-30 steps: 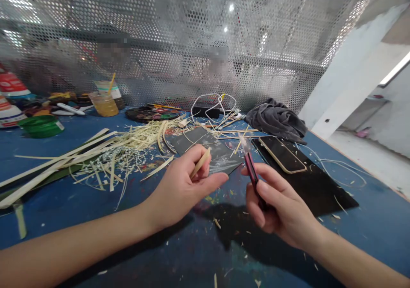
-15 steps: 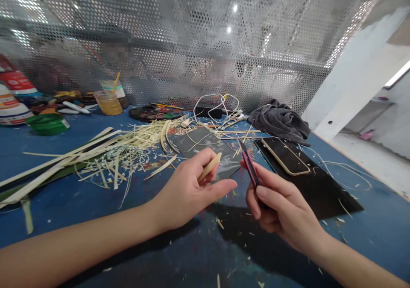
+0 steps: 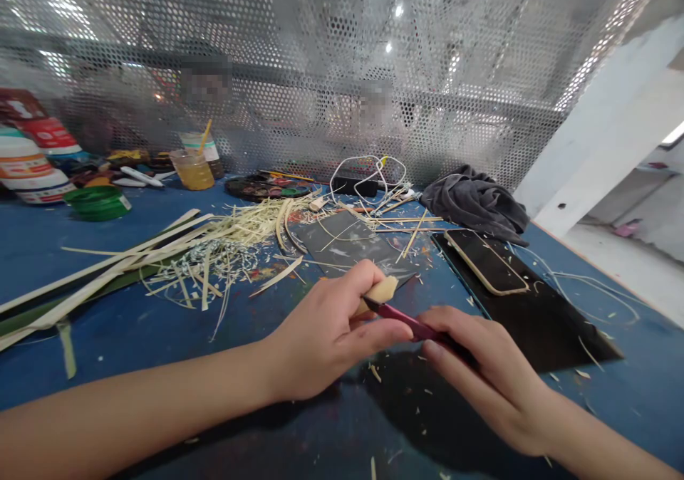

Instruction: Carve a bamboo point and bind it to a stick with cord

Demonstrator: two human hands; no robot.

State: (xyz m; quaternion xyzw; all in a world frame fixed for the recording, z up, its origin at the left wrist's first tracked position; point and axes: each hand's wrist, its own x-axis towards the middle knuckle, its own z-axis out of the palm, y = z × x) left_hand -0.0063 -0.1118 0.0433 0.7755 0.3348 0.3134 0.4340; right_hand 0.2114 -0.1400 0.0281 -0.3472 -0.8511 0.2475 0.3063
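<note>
In the head view my left hand (image 3: 331,334) is closed round a short pale piece of wood or bamboo (image 3: 383,289), whose pointed end sticks out above the thumb. A pink-and-black utility knife (image 3: 407,321) is in my closed right hand (image 3: 481,366). Its dark blade lies against the pale piece close to the tip, and my left thumb touches the knife's handle. Below both hands, small shavings (image 3: 375,374) are scattered on the blue table (image 3: 224,394). Most of the pale piece is hidden inside my left hand.
Long bamboo strips (image 3: 107,277) and a heap of thin shavings (image 3: 240,227) lie to the left. A grey sheet (image 3: 347,241), a paint palette (image 3: 267,186) and a dark cloth (image 3: 473,202) are farther back. A phone (image 3: 486,263) rests on a black board (image 3: 545,330) at right.
My right hand has swung the knife from upright to leaning left, bringing its blade onto the pale piece. Both hands are closer together. The whole view has shifted slightly.
</note>
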